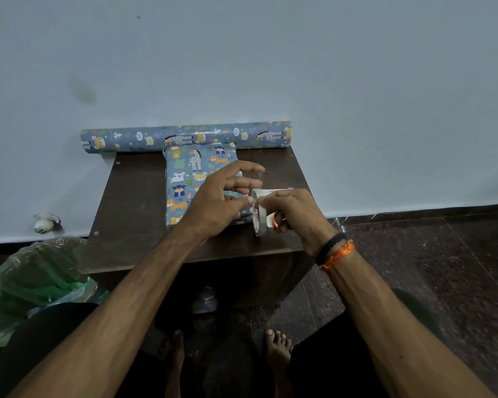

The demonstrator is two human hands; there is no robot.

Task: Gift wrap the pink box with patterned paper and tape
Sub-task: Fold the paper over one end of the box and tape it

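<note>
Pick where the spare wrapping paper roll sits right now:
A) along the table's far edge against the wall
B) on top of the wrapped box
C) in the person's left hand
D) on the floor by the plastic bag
A: the wrapping paper roll lies across the far edge of the table against the wall, just behind the wrapped box.

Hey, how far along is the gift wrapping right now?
Done: the box on the table is already covered in animal-print paper; no pink shows. In hand: the right hand holds the tape roll while the left hand pinches at its edge. Left: taping the paper. The spare paper roll lies behind the box.
</note>
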